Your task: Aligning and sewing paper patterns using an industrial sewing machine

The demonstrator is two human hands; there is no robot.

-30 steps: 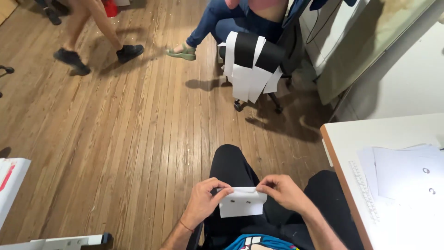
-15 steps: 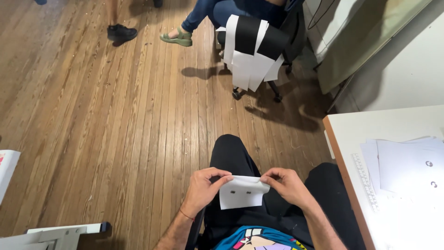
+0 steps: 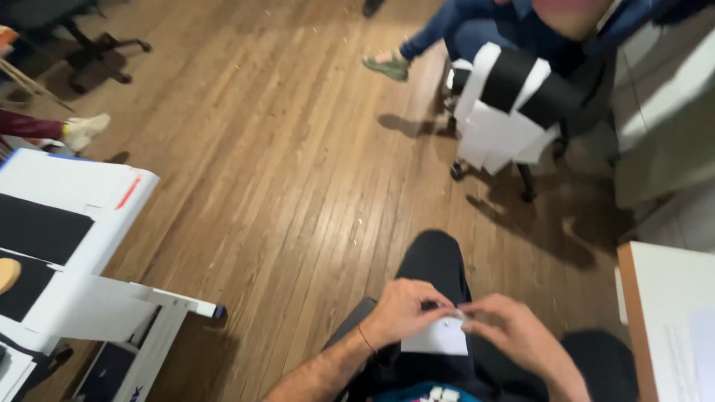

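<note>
Paper: a small white sheet (image 3: 436,339) held over the person's lap, above the black trousers (image 3: 436,260), low in the head view.
Left hand: the left hand (image 3: 402,313) pinches the paper's top edge at its left end, fingers curled over it.
Right hand: the right hand (image 3: 510,335) pinches the same top edge at its right end; the two sets of fingertips almost meet.
Paper's lie: the long axis runs side to side between the hands; the sheet hangs down from the grip, its lower edge free and a little tilted.
Room near the hands: open air on both sides of the lap; wooden floor (image 3: 298,186) lies bare ahead of the knee.
Left side: a white stand (image 3: 82,223) with black panels, its corner jutting toward the lap but well apart from it.
Right side: the wood-edged corner of a white table (image 3: 655,298), near the right forearm, not touching.
Farther: a rolling chair (image 3: 514,104) draped with white and black sheets, well apart across the floor.
Farthest: another person's legs in blue jeans (image 3: 454,33) beside that chair.
</note>
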